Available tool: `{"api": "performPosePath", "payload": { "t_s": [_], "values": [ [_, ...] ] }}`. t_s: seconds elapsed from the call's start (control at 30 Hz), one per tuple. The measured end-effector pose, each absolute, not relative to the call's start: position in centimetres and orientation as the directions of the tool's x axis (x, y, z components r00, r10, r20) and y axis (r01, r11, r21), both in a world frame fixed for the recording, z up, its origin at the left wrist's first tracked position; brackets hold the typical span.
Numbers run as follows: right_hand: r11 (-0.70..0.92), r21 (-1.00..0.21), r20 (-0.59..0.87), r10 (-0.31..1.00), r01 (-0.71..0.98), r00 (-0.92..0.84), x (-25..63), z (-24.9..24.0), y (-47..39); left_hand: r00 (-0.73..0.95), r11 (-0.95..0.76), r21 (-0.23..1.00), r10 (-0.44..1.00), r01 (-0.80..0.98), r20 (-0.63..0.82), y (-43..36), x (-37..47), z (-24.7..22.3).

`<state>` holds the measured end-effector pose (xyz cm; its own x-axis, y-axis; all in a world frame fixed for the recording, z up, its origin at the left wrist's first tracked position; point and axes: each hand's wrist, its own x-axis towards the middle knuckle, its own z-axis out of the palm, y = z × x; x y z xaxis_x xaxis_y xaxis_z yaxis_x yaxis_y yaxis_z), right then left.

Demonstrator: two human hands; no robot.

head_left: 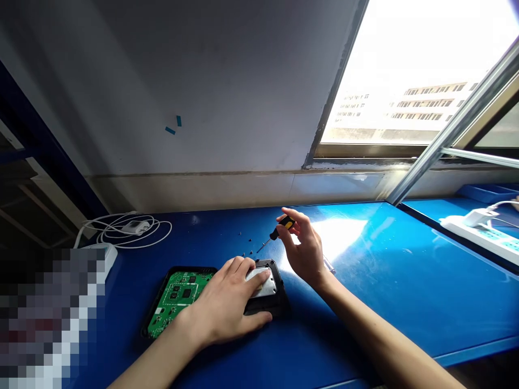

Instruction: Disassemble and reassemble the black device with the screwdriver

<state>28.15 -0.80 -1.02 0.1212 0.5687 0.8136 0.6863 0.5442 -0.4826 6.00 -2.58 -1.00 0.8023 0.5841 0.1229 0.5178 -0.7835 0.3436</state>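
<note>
My right hand [302, 246] pinches a small screwdriver [287, 222] with a black and yellow handle. Its shaft slants down to the left, and the tip is near several tiny dark screws [251, 252] scattered on the blue table. My left hand [227, 300] lies over a black plastic housing [277, 305] and grips it, fingers across the top and thumb along the near side. A silvery metal plate [267, 286] sits in that housing, partly under my fingers. Left of it, a green circuit board [178, 297] rests in a black casing, partly covered by my left hand and forearm.
A coiled white cable with a plug [135, 227] lies at the back left, beside a white power strip [106, 259]. Another white power strip [482, 229] stands at the far right, near a blue tray [486, 192]. A metal post [421, 162] rises at the back right.
</note>
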Motion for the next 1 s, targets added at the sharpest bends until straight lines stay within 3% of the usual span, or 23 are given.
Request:
{"api": "performPosePath", "payload": {
  "t_s": [0.13,0.3,0.5,0.63,0.77,1.0],
  "values": [
    [0.519,-0.554,0.756,0.641,0.651,0.132,28.1,-2.0,-0.3,0.802,-0.797,0.325,0.576,0.509,0.156,-2.6,5.9,-1.1],
    [0.539,-0.577,0.763,0.624,0.614,0.169,28.1,-2.0,-0.3,0.809,-0.798,0.323,0.571,0.509,0.138,-2.5,5.9,-1.0],
    [0.505,-0.692,0.714,0.584,0.516,0.385,29.2,-0.2,-0.8,0.806,-0.802,0.324,0.57,0.502,0.159,-2.4,5.9,-1.4],
    [0.466,-0.798,0.601,0.658,0.381,0.454,30.5,0.1,-1.7,0.814,-0.809,0.309,0.561,0.5,0.152,-2.3,5.9,-1.3],
    [0.396,-0.865,0.499,0.735,0.308,0.458,31.2,-0.7,-2.5,0.827,-0.817,0.302,0.546,0.492,0.13,-2.3,5.8,-0.9],
    [0.355,-0.891,0.447,0.792,0.282,0.416,31.1,-1.2,-2.6,0.815,-0.804,0.316,0.564,0.504,0.133,-2.3,5.8,-1.0]
  ]
}}
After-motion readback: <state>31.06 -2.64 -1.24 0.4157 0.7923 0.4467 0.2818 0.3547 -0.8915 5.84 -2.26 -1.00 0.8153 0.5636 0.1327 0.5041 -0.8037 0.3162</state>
